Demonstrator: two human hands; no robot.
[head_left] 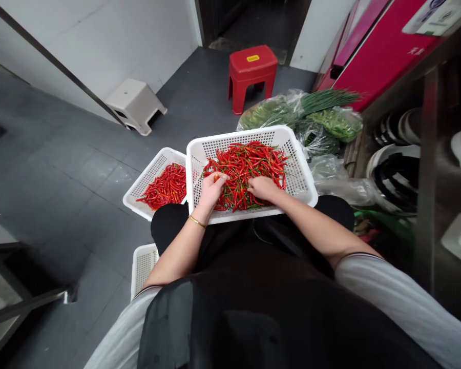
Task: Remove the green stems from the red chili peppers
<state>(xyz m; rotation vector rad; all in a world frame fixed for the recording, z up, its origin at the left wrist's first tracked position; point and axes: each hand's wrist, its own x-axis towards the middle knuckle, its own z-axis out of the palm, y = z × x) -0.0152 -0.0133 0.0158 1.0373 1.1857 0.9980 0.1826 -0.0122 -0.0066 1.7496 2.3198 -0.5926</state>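
A white perforated basket (306, 169) rests on my lap, holding a heap of red chili peppers (249, 159) with green stems. My left hand (211, 192), a gold bangle at its wrist, is over the basket's left part. Its fingers are closed, and a bit of orange-red chili pepper (216, 177) shows between them. Lower on the heap, my right hand (264, 188) has its fingers curled together against the peppers; what they pinch is hidden. Left of my lap, a second white basket (138, 192) holds more red chili peppers (165, 185), which show no green stems that I can make out.
Another white basket (144, 264) is on the floor at my left. Ahead are a grey stool (132, 100) and a red stool (253, 64). Bagged green vegetables (272, 113) lie beyond the lap basket. A metal shelf (426, 179) with containers lines the right side.
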